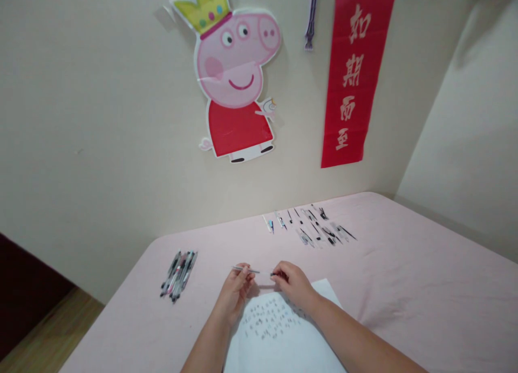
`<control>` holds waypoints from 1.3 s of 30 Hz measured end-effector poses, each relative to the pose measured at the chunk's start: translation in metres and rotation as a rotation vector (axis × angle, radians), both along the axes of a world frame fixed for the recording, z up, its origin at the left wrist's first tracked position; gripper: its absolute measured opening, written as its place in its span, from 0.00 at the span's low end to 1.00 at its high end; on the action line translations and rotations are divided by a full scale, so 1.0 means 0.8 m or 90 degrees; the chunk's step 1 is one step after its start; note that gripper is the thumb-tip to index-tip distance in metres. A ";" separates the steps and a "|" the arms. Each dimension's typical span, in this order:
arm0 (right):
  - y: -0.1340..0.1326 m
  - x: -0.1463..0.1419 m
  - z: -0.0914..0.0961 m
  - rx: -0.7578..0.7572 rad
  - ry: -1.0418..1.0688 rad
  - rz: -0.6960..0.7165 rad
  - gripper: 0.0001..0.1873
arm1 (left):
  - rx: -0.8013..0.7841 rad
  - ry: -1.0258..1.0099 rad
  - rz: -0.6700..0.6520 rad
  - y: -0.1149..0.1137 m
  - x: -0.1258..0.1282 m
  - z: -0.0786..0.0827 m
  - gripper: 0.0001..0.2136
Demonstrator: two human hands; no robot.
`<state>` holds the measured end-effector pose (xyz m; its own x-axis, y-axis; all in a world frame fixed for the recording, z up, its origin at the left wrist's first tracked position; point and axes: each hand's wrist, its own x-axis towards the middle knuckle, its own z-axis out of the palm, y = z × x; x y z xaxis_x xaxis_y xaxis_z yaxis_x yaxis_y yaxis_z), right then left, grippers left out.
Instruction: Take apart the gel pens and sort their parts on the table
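Observation:
My left hand (239,286) is closed around a slim pen (251,271), which lies nearly level and points toward my right hand. Pinched in the fingertips of my right hand (294,280) is a small dark piece (273,274) that looks like a pen cap; most of it is hidden. A short gap separates it from the end of the pen. Below both hands lies a white sheet of paper (279,357) with rows of dark handwriting, too blurred to read. My right forearm covers part of its right edge.
A bundle of several pens (178,276) lies to the left on the pink bedspread (404,286). Toward the wall, several pen parts (315,227) are laid out in two rows. A cartoon pig cutout (238,87) and a red banner (356,76) hang on the wall.

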<state>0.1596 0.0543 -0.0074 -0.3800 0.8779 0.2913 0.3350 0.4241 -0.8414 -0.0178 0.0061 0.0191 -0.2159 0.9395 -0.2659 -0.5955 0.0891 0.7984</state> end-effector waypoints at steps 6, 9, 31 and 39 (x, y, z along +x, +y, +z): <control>-0.002 0.000 0.004 0.000 0.006 0.013 0.03 | 0.029 0.044 -0.099 -0.005 0.004 0.002 0.15; -0.003 -0.001 0.005 0.003 0.004 0.016 0.03 | 0.024 0.069 -0.073 -0.001 0.004 -0.005 0.11; -0.006 -0.001 0.008 0.022 -0.003 0.036 0.03 | 0.027 0.185 -0.059 0.002 0.004 -0.017 0.16; -0.003 0.001 0.008 0.024 0.006 0.022 0.04 | 0.039 0.212 -0.101 -0.004 0.002 -0.005 0.16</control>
<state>0.1601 0.0515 -0.0008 -0.4069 0.8526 0.3279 0.3116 0.4670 -0.8275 -0.0162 0.0032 0.0150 -0.1319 0.9801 -0.1483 -0.2854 0.1057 0.9526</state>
